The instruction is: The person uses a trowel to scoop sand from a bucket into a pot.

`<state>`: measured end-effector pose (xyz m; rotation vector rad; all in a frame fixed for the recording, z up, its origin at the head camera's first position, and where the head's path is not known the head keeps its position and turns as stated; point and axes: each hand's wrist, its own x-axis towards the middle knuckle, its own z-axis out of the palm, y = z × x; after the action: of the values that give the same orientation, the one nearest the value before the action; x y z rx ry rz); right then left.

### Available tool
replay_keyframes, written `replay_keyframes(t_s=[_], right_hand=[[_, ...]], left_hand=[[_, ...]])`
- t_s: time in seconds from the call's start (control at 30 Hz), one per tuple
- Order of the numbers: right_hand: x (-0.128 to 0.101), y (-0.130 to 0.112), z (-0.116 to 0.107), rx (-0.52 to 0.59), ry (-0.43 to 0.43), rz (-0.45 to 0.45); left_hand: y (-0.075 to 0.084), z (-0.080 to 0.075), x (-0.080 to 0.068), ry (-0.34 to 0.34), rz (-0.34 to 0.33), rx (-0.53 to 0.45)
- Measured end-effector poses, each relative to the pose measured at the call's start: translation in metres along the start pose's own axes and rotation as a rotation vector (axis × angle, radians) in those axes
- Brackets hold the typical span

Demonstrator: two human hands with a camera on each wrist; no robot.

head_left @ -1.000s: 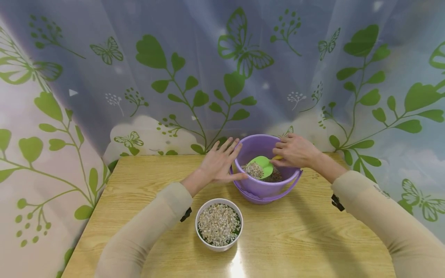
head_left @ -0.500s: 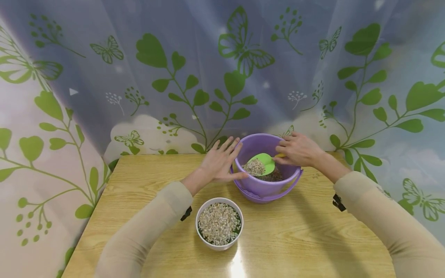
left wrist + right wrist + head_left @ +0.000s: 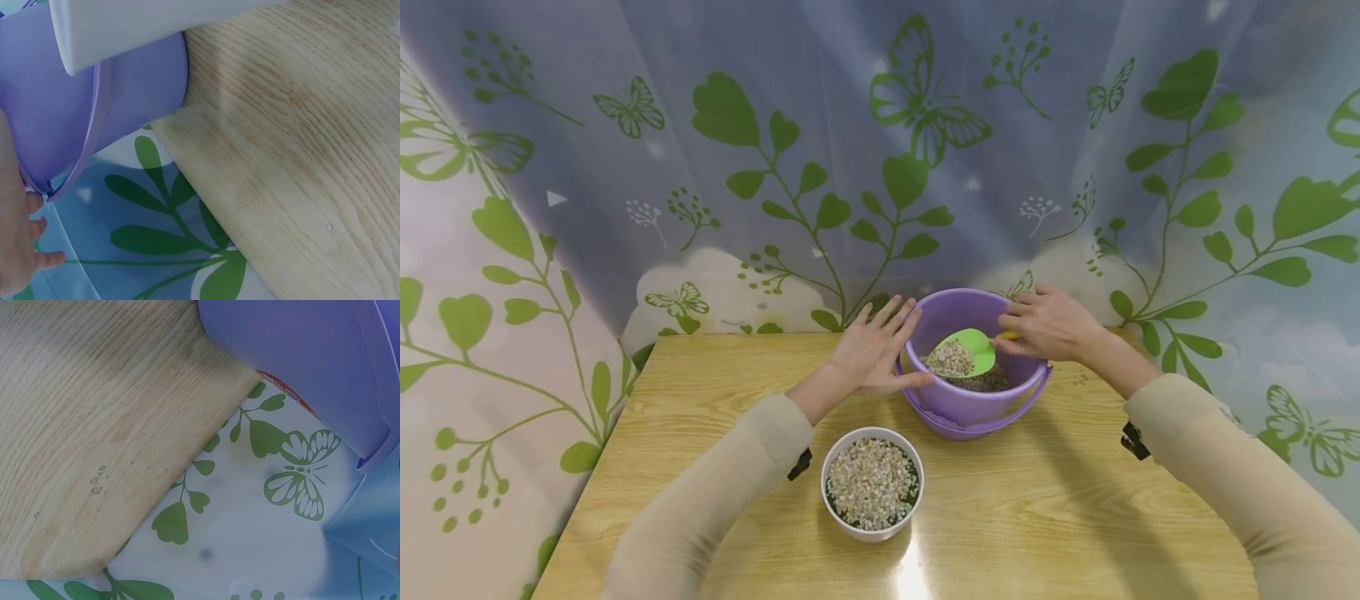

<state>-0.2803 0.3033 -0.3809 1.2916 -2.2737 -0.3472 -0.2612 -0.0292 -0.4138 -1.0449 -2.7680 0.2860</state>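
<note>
The right hand (image 3: 1045, 323) curls its fingers around the yellow handle of a green plastic scoop (image 3: 972, 350), which is heaped with pale gravel and held inside the round purple plastic bucket (image 3: 973, 406). The bucket stands at the far edge of the light wooden table (image 3: 1037, 517), against the leaf-printed curtain (image 3: 820, 167). The left hand (image 3: 874, 354) lies flat against the bucket's left wall, its fingers straight and slightly spread. Nearer the person, a small white round bowl (image 3: 872, 483) stands apart from the bucket, filled with the same pale gravel.
</note>
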Motion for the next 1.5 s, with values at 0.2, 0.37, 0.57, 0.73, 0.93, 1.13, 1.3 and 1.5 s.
replay_keyframes(t_s=[0.2,0.37,0.57,0.73,0.93,1.13,1.3,1.5], right_hand=[[-0.002,0.001,-0.004,-0.008,-0.010,0.022],[-0.004,0.000,-0.007,-0.005,-0.017,0.039],[-0.006,-0.001,-0.011,-0.002,0.012,0.046],[-0.006,-0.002,-0.014,0.006,0.034,0.058],[-0.005,-0.003,-0.019,0.011,0.045,0.066],[-0.003,-0.006,-0.025,0.018,0.042,0.069],[0.001,-0.011,-0.031,0.015,0.041,0.053],[0.004,-0.018,-0.036,0.029,0.039,0.043]], left_hand=[[0.001,-0.003,-0.003,-0.005,0.003,-0.013],[0.000,-0.004,-0.008,-0.002,0.014,-0.015],[-0.002,-0.006,-0.015,0.018,0.022,-0.016],[-0.003,-0.007,-0.021,0.030,0.030,-0.007],[-0.004,-0.008,-0.032,0.048,0.044,-0.009],[-0.006,-0.007,-0.044,0.057,0.060,-0.001],[-0.009,-0.005,-0.057,0.072,0.074,-0.001],[-0.013,-0.001,-0.079,0.089,0.111,-0.058]])
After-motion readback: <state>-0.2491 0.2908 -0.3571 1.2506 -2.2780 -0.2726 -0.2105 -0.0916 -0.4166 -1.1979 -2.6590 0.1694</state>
